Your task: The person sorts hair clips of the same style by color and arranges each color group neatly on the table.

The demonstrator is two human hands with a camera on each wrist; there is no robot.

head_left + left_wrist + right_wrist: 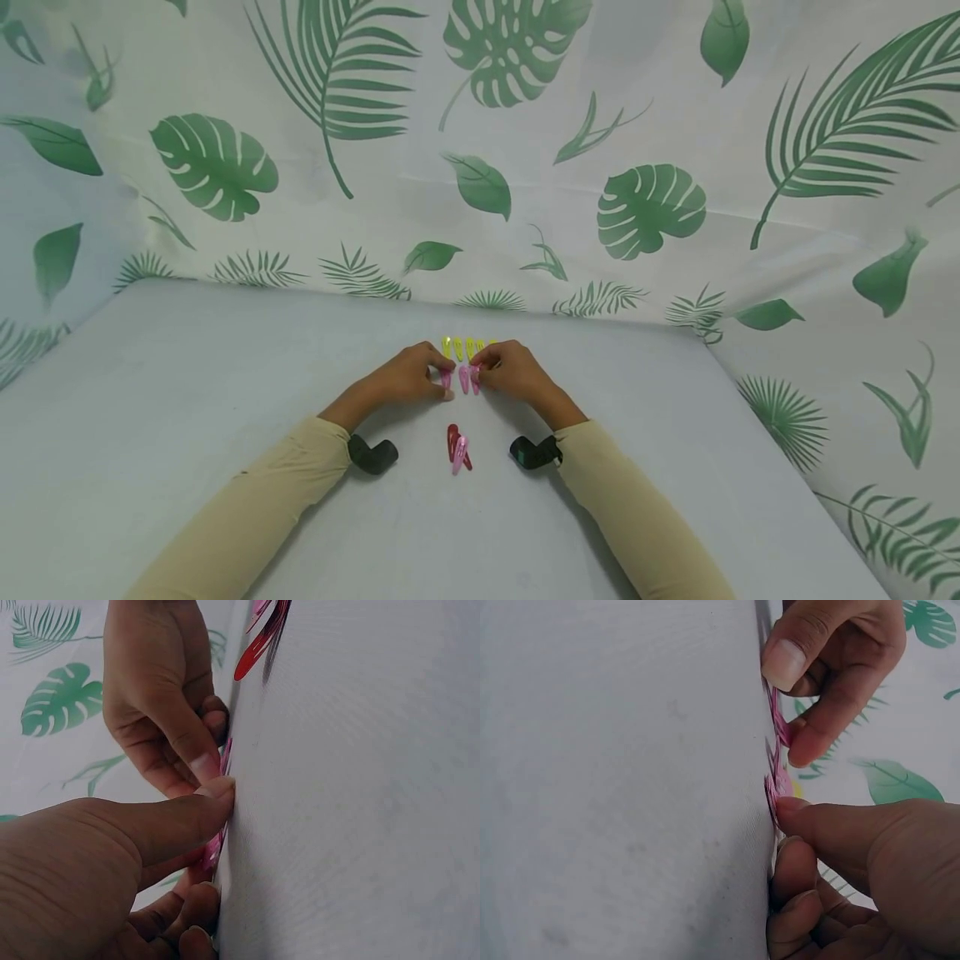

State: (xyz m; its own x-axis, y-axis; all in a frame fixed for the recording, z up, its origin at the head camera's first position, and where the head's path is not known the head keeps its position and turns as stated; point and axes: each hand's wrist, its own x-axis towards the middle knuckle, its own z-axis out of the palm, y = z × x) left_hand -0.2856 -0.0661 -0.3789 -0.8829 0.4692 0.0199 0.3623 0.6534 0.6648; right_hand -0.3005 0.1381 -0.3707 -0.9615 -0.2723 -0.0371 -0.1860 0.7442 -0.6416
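In the head view, my left hand (pixel 405 374) holds a pink snap hair clip (pixel 446 379) between thumb and fingers, down at the tabletop. Opposite it, my right hand (pixel 517 372) pinches another pink hair clip (pixel 475 386) by its side. Between the two lies a third pink clip (pixel 463 379), roughly parallel to them. The right wrist view shows the right thumb (pixel 793 814) pressed against its pink clip (pixel 770 796). Just beyond the fingers, several yellow hair clips (pixel 458 348) form a row, the rightmost partly hidden by the right hand.
Nearer my body, a pink clip (pixel 460 456) lies over red hair clips (pixel 452 437) in a small loose pile. Black wrist devices (pixel 373 455) jut inward from both sleeves. A leaf-printed cloth (pixel 555 208) rises behind the pale table (pixel 225 375).
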